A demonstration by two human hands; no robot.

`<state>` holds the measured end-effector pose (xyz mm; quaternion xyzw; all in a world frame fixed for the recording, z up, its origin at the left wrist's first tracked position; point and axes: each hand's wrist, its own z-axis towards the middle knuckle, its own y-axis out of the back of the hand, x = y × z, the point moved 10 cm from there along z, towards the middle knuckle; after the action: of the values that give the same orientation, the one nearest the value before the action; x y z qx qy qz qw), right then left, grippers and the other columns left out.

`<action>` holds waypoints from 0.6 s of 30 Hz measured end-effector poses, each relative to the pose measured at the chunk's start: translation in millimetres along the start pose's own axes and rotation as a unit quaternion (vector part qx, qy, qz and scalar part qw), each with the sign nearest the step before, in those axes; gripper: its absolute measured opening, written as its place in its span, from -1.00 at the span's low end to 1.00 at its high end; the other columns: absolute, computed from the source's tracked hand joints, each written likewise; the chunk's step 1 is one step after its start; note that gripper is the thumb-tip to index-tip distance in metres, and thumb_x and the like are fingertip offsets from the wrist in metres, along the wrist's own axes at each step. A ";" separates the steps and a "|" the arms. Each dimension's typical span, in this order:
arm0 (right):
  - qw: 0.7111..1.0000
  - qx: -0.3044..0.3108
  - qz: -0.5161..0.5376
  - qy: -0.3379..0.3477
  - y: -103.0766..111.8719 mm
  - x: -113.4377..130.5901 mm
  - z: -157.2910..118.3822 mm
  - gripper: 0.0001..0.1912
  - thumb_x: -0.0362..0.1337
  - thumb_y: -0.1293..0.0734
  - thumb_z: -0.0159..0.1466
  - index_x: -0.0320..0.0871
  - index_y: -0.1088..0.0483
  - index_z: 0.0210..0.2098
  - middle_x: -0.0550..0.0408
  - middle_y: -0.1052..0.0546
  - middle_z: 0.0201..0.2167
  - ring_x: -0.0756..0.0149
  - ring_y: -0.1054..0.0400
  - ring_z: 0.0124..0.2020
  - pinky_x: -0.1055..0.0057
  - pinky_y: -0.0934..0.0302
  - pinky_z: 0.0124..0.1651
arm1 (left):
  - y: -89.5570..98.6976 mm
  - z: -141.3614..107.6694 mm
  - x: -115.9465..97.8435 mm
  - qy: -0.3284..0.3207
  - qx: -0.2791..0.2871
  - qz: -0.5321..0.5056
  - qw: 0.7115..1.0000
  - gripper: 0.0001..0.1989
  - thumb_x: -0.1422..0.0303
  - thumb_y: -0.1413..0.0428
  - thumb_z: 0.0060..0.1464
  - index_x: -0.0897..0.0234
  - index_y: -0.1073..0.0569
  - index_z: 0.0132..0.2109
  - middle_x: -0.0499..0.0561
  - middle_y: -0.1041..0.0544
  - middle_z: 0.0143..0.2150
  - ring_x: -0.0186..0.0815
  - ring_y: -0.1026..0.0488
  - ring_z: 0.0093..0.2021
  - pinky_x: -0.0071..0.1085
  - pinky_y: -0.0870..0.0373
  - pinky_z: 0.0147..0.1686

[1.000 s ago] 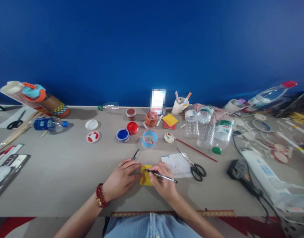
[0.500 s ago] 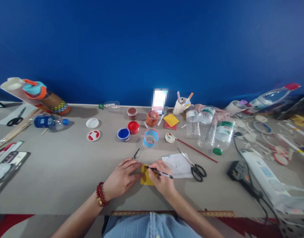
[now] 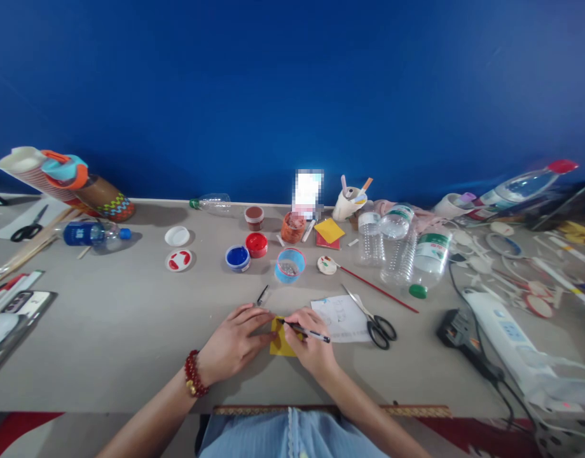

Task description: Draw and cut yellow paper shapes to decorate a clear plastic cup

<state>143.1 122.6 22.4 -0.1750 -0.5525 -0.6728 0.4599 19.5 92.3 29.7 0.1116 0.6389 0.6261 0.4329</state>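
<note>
A small yellow sheet of paper (image 3: 282, 344) lies flat on the grey table in front of me. My left hand (image 3: 242, 337) rests open on the table, its fingertips on the sheet's left edge. In my right hand (image 3: 314, 343) is a pen (image 3: 311, 332), its tip at the upper part of the sheet. The right fingers are closed around it and cover the sheet's right side. A black pen cap (image 3: 262, 294) lies just beyond the left fingers. Right of my right hand are a white paper with pencil drawings (image 3: 340, 318) and black-handled scissors (image 3: 381, 332).
Farther back stand open paint pots, blue (image 3: 238, 257) and red (image 3: 257, 244), and a blue-rimmed cup (image 3: 290, 265). A red paintbrush (image 3: 378, 288) and plastic bottles (image 3: 430, 261) are to the right. A power strip (image 3: 507, 337) and cables lie at far right.
The pen in my right hand has tilted slightly, its rear end shifting a little left. My left hand stays in place on the yellow paper.
</note>
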 end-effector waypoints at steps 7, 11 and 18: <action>1.000 -0.001 -0.005 -0.001 -0.6 -1.7 -1.2 -0.91 -0.34 -0.26 0.25 -0.10 -0.39 -0.37 0.10 -0.47 -0.49 0.24 -0.35 -0.38 0.37 -0.22 -0.30 | -1.0 0.2 0.0 -0.001 0.005 0.000 1.000 -0.68 0.47 0.04 0.24 0.09 -0.47 0.05 0.03 -0.40 0.19 -0.21 -0.26 0.21 -0.12 -0.10 0.25; 1.000 -0.001 -0.006 -0.002 0.2 -1.0 -1.2 -0.91 -0.34 -0.26 0.25 -0.09 -0.39 -0.37 0.11 -0.48 -0.49 0.25 -0.34 -0.38 0.37 -0.23 -0.29 | 0.1 0.2 -0.7 -0.003 0.000 0.000 1.000 -0.66 0.47 0.03 0.24 0.09 -0.46 0.07 0.04 -0.41 0.18 -0.21 -0.26 0.21 -0.12 -0.11 0.25; 1.000 -0.010 0.000 0.002 3.4 1.4 -0.3 -0.90 -0.35 -0.25 0.25 -0.09 -0.39 -0.37 0.11 -0.48 -0.50 0.24 -0.35 -0.38 0.36 -0.23 -0.29 | -1.8 -0.2 0.4 0.001 0.008 -0.001 1.000 -0.67 0.46 0.03 0.24 0.08 -0.46 0.07 0.04 -0.41 0.18 -0.20 -0.26 0.22 -0.10 -0.12 0.25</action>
<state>145.3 121.9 25.3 -0.1790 -0.5447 -0.6785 0.4592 19.8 92.1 27.9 0.1142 0.6443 0.6207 0.4319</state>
